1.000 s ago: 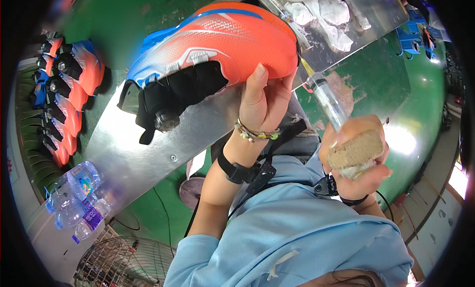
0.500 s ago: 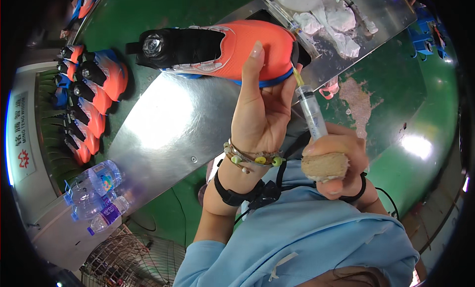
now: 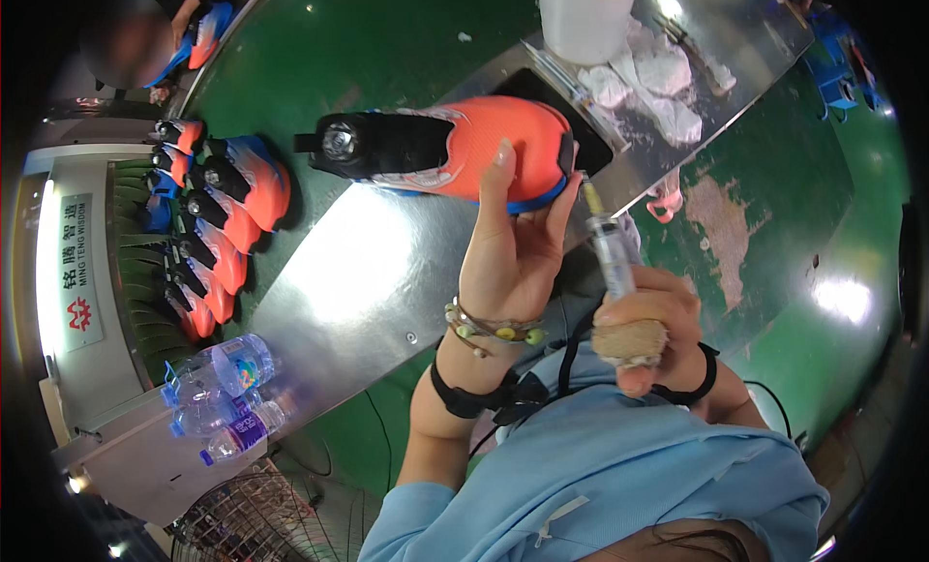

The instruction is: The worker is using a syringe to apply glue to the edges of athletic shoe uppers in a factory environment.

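Observation:
My left hand (image 3: 510, 247) holds an orange shoe (image 3: 455, 151) with a black collar and blue sole edge, raised above the shiny metal table (image 3: 358, 272). The shoe lies sideways, its opening pointing left. My right hand (image 3: 644, 320) grips a clear syringe (image 3: 608, 244) wrapped in tan tape at the grip. The syringe's yellowish tip touches the shoe's sole edge next to my left thumb. A beaded bracelet and a black band sit on my left wrist.
A row of orange and blue shoes (image 3: 208, 228) stands on a rack at the left. Plastic water bottles (image 3: 218, 393) lie lower left. A white container (image 3: 585, 15) and crumpled white wipes (image 3: 658, 78) rest on the table's far end. Another person's hand (image 3: 189, 15) holds a shoe upper left.
My left hand has turned the shoe from sole-up to lying sideways and lowered it. The syringe in my right hand has moved up until its tip meets the sole edge.

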Action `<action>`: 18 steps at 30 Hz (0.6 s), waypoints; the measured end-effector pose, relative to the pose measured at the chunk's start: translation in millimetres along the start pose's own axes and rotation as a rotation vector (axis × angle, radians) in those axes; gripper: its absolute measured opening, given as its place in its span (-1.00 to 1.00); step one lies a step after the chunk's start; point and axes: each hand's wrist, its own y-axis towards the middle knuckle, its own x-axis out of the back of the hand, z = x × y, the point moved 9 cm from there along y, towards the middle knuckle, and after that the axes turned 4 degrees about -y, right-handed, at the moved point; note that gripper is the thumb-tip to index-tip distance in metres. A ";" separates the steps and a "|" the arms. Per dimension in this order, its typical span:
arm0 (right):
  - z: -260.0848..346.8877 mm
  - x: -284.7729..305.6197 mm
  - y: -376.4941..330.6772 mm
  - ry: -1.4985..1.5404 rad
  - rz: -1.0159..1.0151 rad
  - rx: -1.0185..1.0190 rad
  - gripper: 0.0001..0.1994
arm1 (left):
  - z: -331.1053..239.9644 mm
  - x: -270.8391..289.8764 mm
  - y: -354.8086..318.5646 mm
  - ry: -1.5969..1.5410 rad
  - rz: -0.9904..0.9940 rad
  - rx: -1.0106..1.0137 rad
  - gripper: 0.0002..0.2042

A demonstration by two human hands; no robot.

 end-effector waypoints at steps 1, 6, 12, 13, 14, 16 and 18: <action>-0.2 11.3 -1.2 -0.014 -0.092 0.016 -0.50 | -3.7 -3.1 0.3 0.064 -0.001 0.027 -0.58; -12.0 70.5 -30.4 -0.289 -0.358 -0.097 -0.38 | -107.4 33.9 53.7 0.222 0.010 -0.060 -0.56; -58.7 102.8 -51.6 -0.164 -0.526 -0.444 -0.38 | -316.8 104.1 72.7 0.067 -0.040 -0.869 -0.59; -63.0 112.4 -52.3 -0.220 -0.547 -0.419 -0.38 | -324.3 115.5 65.3 -0.015 -0.135 -0.948 -0.57; -69.5 117.3 -51.9 -0.260 -0.568 -0.390 -0.38 | -345.9 126.9 62.5 0.038 -0.019 -0.988 -0.58; -82.5 125.4 -51.3 -0.252 -0.603 -0.372 -0.39 | -341.4 164.2 68.9 0.057 -0.248 -0.894 -0.64; -104.0 129.8 -47.8 -0.176 -0.604 -0.470 -0.41 | -301.6 165.5 79.6 -0.012 -0.384 -0.764 -0.71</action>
